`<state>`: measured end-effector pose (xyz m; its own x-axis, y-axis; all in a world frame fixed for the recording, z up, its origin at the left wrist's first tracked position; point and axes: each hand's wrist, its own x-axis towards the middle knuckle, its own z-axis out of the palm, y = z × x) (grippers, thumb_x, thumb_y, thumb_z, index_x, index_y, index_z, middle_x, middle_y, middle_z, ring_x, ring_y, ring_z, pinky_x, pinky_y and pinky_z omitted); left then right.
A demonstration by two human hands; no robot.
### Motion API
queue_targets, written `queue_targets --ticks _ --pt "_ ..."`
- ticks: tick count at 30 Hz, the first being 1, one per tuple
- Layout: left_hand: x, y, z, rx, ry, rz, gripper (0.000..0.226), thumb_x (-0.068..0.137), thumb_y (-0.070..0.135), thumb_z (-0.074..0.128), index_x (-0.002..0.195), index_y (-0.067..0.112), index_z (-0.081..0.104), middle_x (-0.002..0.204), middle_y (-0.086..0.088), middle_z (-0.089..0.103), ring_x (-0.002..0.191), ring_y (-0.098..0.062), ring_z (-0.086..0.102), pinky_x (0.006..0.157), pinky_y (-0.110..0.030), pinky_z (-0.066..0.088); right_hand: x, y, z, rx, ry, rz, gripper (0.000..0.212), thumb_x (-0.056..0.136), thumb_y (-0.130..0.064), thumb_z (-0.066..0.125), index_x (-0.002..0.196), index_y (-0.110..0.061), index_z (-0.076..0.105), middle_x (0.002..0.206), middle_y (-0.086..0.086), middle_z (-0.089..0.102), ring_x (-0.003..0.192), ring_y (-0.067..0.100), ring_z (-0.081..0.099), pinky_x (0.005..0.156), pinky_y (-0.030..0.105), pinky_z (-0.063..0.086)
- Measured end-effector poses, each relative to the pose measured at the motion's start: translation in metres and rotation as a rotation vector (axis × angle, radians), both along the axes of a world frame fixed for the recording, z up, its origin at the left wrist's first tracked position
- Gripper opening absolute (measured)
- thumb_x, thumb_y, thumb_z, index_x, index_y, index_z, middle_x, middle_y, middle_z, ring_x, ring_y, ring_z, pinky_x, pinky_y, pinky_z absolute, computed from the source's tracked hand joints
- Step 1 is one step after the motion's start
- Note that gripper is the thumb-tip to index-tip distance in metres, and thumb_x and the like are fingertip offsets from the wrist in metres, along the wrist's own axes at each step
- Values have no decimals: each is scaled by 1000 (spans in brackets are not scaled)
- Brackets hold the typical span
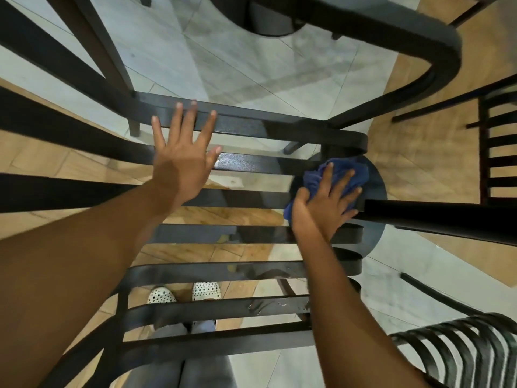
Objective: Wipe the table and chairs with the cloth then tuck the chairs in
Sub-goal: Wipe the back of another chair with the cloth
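The head view looks straight down through a glass table (279, 79) onto black slatted chairs beneath it. The right hand (326, 204) lies at about 4 o'clock from the frame's middle, palm down, fingers spread and flat over a crumpled blue cloth (340, 175), pressing it against the glass; the thumb side curls slightly around the cloth's near edge. Under the cloth, through the glass, sits a dark round disc (375, 191), apparently part of the table's base.

The left hand (181, 163) sits at about 10 o'clock from the middle, well apart from the cloth, with all 5 fingers splayed and straight, holding nothing. Whether the palm rests on the glass or hovers just above it cannot be told.

Directly below both hands a black chair (223, 275) shows its curved horizontal slats, running from 12 o'clock down to 6 o'clock. Some water drops glint on a lower slat. Between these slats, near 6 o'clock, 2 white shoes with black dots (184, 294) and grey trouser legs (179, 368) are visible.

A second slatted chair (461, 348) curves in at 5 o'clock, and a third chair back (500, 152) stands at 3 o'clock. A thick black curved bar (419, 35) crosses at 1 o'clock. The floor shows pale tiles (251, 51) and wood-toned planks (419, 158).
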<state>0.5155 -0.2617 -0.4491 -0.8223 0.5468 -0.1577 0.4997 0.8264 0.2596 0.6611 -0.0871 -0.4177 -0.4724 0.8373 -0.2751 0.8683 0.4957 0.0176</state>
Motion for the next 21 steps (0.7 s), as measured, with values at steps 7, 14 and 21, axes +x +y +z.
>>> queue_targets --ticks 7,14,21 --pt "39 11 -1 72 -41 -99 52 95 37 46 143 18 37 147 -17 31 140 -33 19 110 -58 2 -35 -87 -19 3 112 69 66 91 -41 39 150 -31 12 158 12 0 144 40 -3 112 59 2" --pt "39 14 -4 107 23 -23 44 95 37 46 136 22 45 119 -14 53 116 -33 43 111 -53 10 -4 -27 -21 1 90 446 61 91 -53 26 149 -36 16 159 4 3 145 33 -3 113 58 2" --pt "36 10 -8 161 70 -37 37 96 34 47 129 20 52 111 -14 56 108 -33 49 108 -54 18 -6 21 -11 100 16 -62 67 94 -42 39 151 -31 5 159 9 -5 143 41 -6 113 59 5"
